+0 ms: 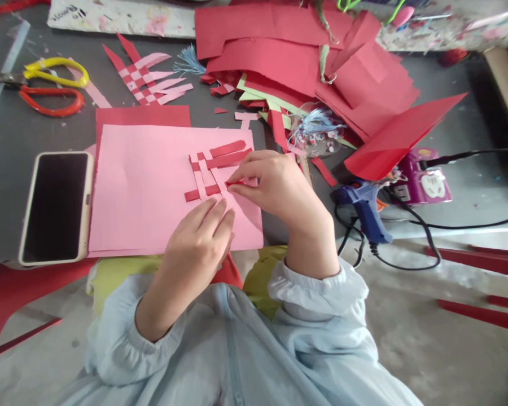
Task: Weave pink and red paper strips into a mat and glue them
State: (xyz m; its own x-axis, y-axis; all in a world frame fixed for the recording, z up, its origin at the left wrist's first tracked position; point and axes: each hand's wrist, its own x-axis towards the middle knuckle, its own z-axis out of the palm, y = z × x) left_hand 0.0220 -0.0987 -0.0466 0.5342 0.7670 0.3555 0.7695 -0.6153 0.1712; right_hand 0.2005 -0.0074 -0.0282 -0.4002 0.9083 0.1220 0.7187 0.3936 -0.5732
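Head cam only here, so one view. Left hand has its fingertips down at the near ends of the pink strips in a half-woven red and pink paper piece; can't tell if its grip is closed on anything, since the thumb is mostly hidden. Right hand has its grip pinched on a red strip, right beside the weave.

The woven bit lies toward the right side of a pink sheet, which sits near the middle of the surface's near edge, with a red sheet peeking out behind it. Phone is just left of the pink sheet, screen dark.

Scissors with yellow and red handles are over by the left edge, and a more complete woven piece lies further back, near a blue tassel. Big messy pile of red paper along the far edge. Off to the right there's a blue glue gun near the near edge, next to a purple power strip with a black cord plugged in.
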